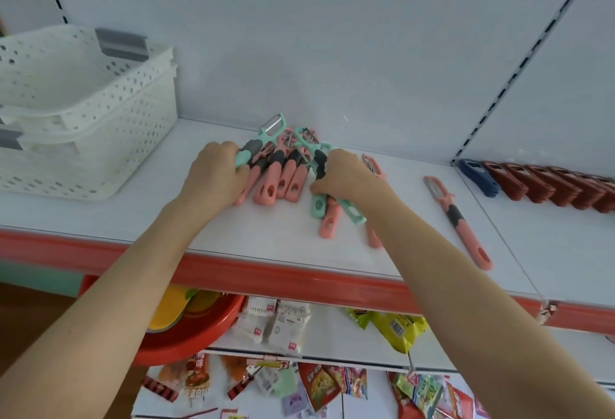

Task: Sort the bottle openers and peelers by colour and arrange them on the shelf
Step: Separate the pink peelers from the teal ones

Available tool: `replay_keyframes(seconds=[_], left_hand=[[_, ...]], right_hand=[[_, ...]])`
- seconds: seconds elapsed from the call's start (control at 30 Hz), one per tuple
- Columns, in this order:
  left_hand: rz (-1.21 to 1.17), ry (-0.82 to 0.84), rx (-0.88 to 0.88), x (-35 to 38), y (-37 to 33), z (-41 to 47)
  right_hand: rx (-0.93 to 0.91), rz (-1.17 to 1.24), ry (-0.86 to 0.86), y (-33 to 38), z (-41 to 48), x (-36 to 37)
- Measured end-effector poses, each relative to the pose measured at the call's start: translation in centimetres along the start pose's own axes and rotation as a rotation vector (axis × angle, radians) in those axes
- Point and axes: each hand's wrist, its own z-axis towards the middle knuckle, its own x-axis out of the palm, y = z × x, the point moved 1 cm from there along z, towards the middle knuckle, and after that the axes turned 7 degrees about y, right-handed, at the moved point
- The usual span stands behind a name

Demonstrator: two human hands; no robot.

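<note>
So the white metal shelf board (100,219) with the red front strip carries pretty much everything here. At its left end sits a big white perforated plastic basket (83,102), pushed up near the back wall. Over at the right end, along the back edge, there's a neat overlapping row of dark red flat bottle openers (545,185).

In the middle of the shelf, close to the back edge, there's a fanned heap of pink-handled peelers (269,182) with grey grips, blades pointing at the wall. The left hand (216,172) is on the left side of that heap, fingers curled tight round a mint-green peeler with a grey grip (263,139). The right hand (346,175) is on the right side of it, fingers clamped on a small bunch of mint-green and pink peelers (318,206), handles sticking out toward the front edge.

Between that bunch and the openers, a single long pink peeler (462,222) lies flat by itself. Smallest bit: one dark blue bottle opener (477,179) caps the left end of the red row, touching it.
</note>
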Motion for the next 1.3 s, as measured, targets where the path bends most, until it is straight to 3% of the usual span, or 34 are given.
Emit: replay_keyframes(seconds=[0.13,0.4,0.5,0.67,1.03,1.3], left_hand=[[-0.067,-0.031,0.004,0.2,-0.6,-0.3],[-0.371,-0.149,0.159,1.3,-5.8,-2.0],[-0.518,-0.082,0.215,2.9,-9.0,-2.4],[-0.755,0.012,0.347,5.3,-14.9,-4.4],[-0.867,0.13,0.46,11.5,-28.0,-7.0],[-0.728,0.159,0.444,18.3,-33.2,-8.8]], right_hand=[[0.038,0.069,-0.004,-0.7,-0.5,-0.3],[0.057,0.906,-0.149,-5.0,-4.3,-1.8],[0.042,1.1,-0.134,-6.0,-5.6,-1.9],[-0.16,1.484,-0.161,-8.9,-7.7,-2.2],[-0.339,1.158,-0.447,-22.8,-13.5,-6.8],[-0.303,0.969,-0.444,-31.2,-14.6,-6.4]])
